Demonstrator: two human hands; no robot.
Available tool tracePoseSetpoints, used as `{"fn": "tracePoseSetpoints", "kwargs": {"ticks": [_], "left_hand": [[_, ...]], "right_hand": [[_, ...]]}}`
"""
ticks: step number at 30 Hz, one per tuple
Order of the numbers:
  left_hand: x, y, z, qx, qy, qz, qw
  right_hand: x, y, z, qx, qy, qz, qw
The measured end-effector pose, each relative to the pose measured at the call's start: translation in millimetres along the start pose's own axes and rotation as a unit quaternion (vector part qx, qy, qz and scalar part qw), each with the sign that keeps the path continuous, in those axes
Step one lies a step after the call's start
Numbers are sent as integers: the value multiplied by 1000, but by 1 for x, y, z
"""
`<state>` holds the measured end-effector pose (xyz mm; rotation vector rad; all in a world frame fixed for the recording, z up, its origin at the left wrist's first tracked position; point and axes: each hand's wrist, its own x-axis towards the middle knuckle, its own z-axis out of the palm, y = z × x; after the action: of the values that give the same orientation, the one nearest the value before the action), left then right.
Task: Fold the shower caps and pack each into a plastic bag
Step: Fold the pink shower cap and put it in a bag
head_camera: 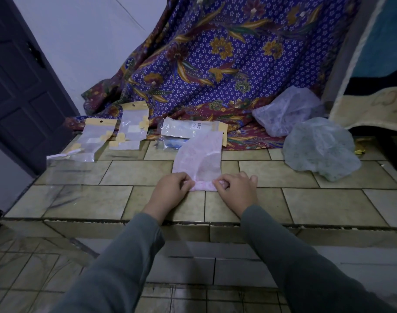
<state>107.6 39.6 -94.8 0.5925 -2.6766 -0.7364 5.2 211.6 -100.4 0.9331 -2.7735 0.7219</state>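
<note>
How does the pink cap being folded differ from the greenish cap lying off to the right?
The pink cap lies flattened into a narrow strip; the greenish cap sits puffed and crumpled. Both hands, left hand and right hand, pinch the pink cap's near edge; the greenish cap lies untouched. Both are thin, translucent and rest on the tiled ledge.

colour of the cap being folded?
Pale pink translucent shower cap, faint print; head view.

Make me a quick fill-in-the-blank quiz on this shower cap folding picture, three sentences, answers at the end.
1. Both hands pinch the near end of the ____ shower cap.
2. The number of unfolded caps lying at the right, the upper cap and the lower cap, is ____.
3. The empty plastic bags lie to the person's ____.

Answers: pink; two; left
</note>
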Motion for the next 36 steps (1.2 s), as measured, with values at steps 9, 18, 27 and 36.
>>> {"fn": "tracePoseSetpoints", "kwargs": {"ticks": [9, 18, 27, 36], "left_hand": [[-3, 1, 1, 103, 62, 132, 984], [-12, -18, -9, -24, -31, 109, 993], [-13, -18, -6, -58, -6, 92, 994], [-10, -8, -15, -31, -52, 113, 992]], "right_hand": [[-2, -1, 10, -23, 63, -76, 995], [-9, 4, 5, -66, 5, -105, 992], [-8, 2, -9, -63, -55, -93, 992], [1, -1, -14, -25, -76, -40, 996]]}}
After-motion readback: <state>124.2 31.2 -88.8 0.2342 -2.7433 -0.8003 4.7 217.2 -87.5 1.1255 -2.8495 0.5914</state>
